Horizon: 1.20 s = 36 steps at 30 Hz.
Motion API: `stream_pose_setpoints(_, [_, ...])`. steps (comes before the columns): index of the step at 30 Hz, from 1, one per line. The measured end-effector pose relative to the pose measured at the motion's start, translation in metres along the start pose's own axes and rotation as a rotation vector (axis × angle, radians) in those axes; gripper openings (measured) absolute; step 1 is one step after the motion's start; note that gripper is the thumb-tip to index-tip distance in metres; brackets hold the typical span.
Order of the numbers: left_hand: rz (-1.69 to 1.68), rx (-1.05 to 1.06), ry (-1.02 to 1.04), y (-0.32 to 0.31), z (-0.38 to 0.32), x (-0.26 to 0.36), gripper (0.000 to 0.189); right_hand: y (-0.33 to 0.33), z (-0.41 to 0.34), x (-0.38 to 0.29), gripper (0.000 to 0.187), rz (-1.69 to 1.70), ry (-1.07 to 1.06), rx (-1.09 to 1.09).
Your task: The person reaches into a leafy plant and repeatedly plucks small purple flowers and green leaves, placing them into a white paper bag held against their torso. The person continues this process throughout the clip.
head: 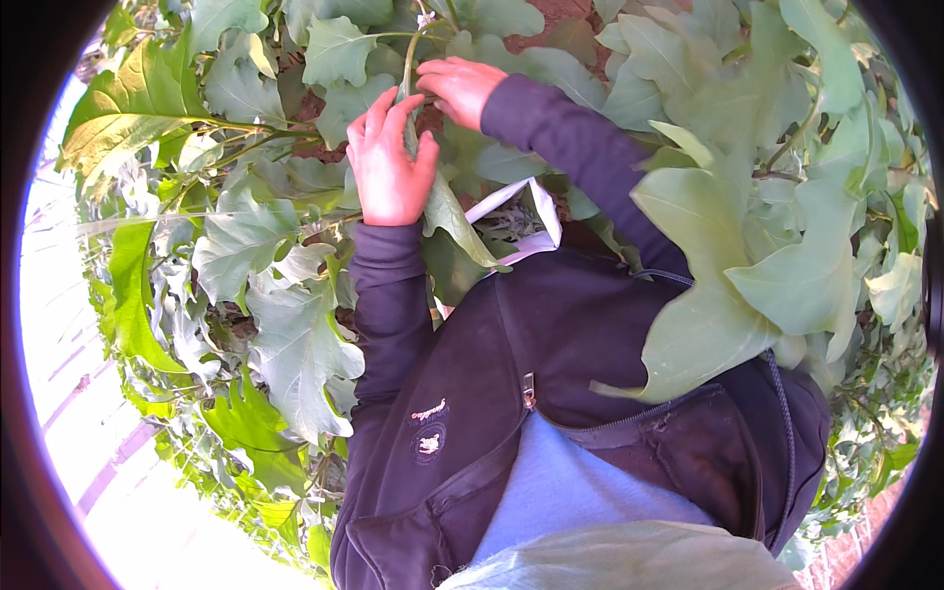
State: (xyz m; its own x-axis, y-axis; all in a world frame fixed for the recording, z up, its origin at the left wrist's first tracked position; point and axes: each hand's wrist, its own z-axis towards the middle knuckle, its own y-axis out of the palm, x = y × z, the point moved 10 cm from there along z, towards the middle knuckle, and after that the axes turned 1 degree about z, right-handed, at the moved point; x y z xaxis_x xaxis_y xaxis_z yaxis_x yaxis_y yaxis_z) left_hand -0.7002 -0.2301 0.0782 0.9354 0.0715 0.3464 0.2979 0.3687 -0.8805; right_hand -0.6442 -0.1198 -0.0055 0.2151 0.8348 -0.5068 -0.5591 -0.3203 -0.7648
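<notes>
My left hand (391,166) is raised palm-down over a folded green leaf (451,214), its fingers slightly spread and the fingertips beside a curved plant stem (410,63). The leaf passes between the thumb and forefinger and hangs towards my jacket. From the other side, my right hand (463,90) reaches in with bent fingers, their tips close to the same stem. Whether either hand grips the stem or leaf is not clear. A small pale flower (425,18) shows above the stem. The plant has broad lobed leaves like an eggplant's.
Large leaves (708,295) on the right overlap my dark jacket (590,317) and sleeve. A whitish strip (546,210) loops below my hands. More lobed leaves (295,354) crowd the left, beside a bright pale surface (81,413). Reddish soil (560,15) shows between leaves.
</notes>
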Motion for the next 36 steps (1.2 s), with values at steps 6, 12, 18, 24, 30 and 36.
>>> stream_pose_setpoints(6, [-0.019, -0.021, 0.001, -0.004, -0.012, 0.003, 0.051, 0.035, -0.024, 0.076, 0.026, -0.068, 0.55, -0.295])
stream_pose_setpoints(12, [-0.036, -0.055, 0.015, 0.0, -0.019, 0.012, 0.053, -0.083, 0.014, 0.085, 0.021, 0.366, 0.347, 0.527])
stream_pose_setpoints(18, [-0.035, -0.068, 0.055, 0.007, -0.025, 0.025, 0.054, -0.095, 0.097, 0.102, 0.025, 0.557, 0.178, 0.37])
stream_pose_setpoints(24, [-0.006, -0.111, 0.081, 0.013, -0.034, 0.04, 0.057, -0.074, 0.129, 0.076, 0.031, 0.614, 0.229, 0.117])
stream_pose_setpoints(30, [-0.18, -0.163, 0.067, 0.005, -0.03, 0.038, 0.052, -0.101, 0.104, 0.063, 0.035, 0.462, 0.323, 0.185])
stream_pose_setpoints(36, [-0.557, -0.153, -0.149, -0.026, 0.041, 0.025, 0.044, -0.097, 0.098, 0.09, 0.046, 0.285, 0.361, 0.141])
